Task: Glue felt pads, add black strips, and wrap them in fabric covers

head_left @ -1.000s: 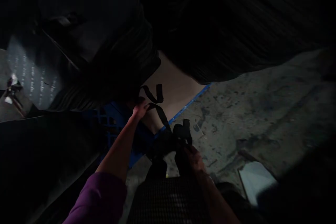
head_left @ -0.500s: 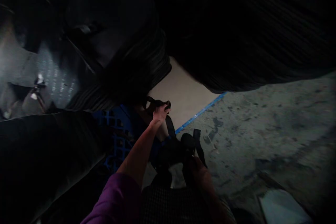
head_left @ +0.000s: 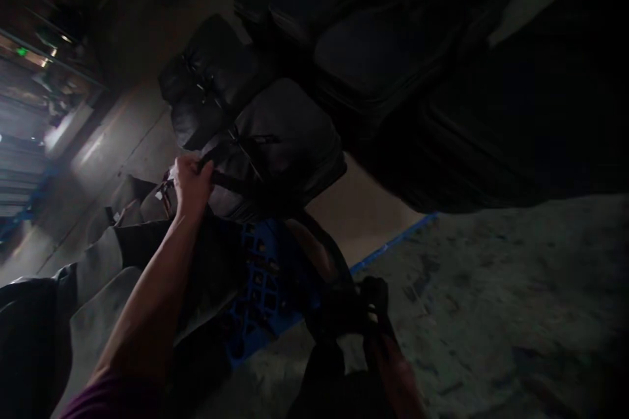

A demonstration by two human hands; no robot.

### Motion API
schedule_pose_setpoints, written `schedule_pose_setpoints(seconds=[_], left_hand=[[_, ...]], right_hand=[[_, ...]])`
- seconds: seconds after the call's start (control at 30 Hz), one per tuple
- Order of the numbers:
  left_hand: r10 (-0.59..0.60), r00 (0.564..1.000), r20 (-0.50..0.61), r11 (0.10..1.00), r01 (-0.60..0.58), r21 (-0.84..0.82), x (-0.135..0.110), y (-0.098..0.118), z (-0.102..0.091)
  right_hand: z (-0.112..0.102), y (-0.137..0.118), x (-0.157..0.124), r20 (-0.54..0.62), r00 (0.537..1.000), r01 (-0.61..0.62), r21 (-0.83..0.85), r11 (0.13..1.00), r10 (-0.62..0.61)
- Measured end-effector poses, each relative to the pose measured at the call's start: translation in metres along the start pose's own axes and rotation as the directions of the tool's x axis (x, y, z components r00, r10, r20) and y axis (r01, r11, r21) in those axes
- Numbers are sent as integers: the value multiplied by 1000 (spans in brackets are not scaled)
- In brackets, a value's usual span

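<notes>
My left hand [head_left: 192,184] is stretched out to the left, its fingers closed on a black fabric strip [head_left: 230,181]. The strip runs rightward along the front of a tied bundle of dark folded cloth [head_left: 289,121]. Lower right, in deep shadow, my right hand [head_left: 396,363] is closed near a dark looped strap [head_left: 376,291]. What lies in its fingers is too dark to make out. Behind the first bundle sits another tied dark bundle [head_left: 213,72].
A blue plastic pallet [head_left: 265,294] with a grid top lies below the bundles, beside a tan board [head_left: 361,206] edged in blue. Tall dark stacks [head_left: 491,124] rise at right. Grey bundles [head_left: 101,304] stand at left. The stained concrete floor [head_left: 491,314] shows at lower right.
My left hand has moved far to the left with the black strip, across the bundle's front. The view has swung up and left, showing more floor and bundles. My right hand stays low, near my legs.
</notes>
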State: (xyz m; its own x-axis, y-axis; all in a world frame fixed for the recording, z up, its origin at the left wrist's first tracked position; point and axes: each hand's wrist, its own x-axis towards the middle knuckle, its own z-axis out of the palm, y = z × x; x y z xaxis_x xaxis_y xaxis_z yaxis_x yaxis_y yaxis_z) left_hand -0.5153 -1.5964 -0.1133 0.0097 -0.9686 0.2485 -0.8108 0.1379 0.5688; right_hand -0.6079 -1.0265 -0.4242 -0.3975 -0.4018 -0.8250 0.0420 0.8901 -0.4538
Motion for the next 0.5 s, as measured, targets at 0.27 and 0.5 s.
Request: schedule_pose_setpoints(seconds=[0.27, 0.5], left_hand=[[-62, 908, 414, 801, -203, 564, 41, 30, 78], [-249, 909, 335, 843, 33, 536, 48, 35, 112]], right_hand=[[-34, -27, -3, -12, 1000, 7, 130, 991, -6], [-58, -38, -7, -12, 999, -48, 174, 984, 51]])
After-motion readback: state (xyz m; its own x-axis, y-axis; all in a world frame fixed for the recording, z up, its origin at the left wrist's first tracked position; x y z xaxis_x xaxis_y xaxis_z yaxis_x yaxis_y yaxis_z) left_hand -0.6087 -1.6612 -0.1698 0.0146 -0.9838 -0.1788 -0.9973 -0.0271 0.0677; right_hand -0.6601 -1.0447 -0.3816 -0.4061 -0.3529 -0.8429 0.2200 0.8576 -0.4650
